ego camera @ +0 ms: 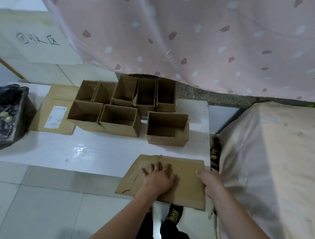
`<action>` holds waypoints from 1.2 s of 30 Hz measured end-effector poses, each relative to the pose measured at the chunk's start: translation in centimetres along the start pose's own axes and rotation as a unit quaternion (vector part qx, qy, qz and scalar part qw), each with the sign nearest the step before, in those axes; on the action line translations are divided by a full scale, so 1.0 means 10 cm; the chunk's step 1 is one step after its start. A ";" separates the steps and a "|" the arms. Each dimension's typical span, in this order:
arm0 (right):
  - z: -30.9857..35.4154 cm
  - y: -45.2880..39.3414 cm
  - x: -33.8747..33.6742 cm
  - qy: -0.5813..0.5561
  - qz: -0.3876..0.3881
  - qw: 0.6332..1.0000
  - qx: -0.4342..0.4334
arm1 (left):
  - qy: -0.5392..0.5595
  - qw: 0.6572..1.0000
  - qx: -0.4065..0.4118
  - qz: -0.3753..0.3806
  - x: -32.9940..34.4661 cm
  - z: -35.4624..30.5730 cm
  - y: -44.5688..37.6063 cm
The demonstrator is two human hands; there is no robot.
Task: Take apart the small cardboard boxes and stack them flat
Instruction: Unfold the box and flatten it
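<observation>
Both forearms reach in from the bottom edge toward the flattened box [174,180], which lies half on the white sheet [85,151] and half on the floor tiles. Pressing on its middle, the left hand [158,178] has its fingers spread flat and holds nothing. At the right edge of that flattened box, the right hand [209,183] rests with its thumb on top; I cannot tell whether the hidden fingers curl under the edge. Beyond the flattened box, starting far to its left, sit a black bag [3,113], a flat labelled cardboard piece [52,114], and then eight standing boxes [118,122], all open-topped. Judging by this, one box is down and most of the work remains.
</observation>
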State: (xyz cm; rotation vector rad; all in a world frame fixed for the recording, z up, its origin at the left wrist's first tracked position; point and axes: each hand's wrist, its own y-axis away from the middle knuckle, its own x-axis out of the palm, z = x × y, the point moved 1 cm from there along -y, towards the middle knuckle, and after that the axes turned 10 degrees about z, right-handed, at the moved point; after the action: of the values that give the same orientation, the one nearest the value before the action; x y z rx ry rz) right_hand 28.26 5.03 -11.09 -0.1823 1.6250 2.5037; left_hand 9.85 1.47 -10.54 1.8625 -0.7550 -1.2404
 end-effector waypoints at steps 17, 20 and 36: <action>-0.37 0.84 1.48 -0.027 0.276 0.958 0.074 | 0.597 0.692 -0.306 -0.267 0.31 1.31 1.12; -0.40 0.96 1.64 -0.040 0.301 0.948 0.098 | 0.653 0.617 -0.292 -0.327 0.34 1.52 1.19; 0.02 1.40 2.59 0.247 0.289 0.907 -0.182 | 0.771 0.492 -0.111 -0.388 0.41 3.09 1.86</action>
State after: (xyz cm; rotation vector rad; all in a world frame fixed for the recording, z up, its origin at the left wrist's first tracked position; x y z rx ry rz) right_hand 0.20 1.19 -3.22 -0.4728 1.4996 3.4452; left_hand -18.67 -20.03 -4.28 2.1330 1.2807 0.3790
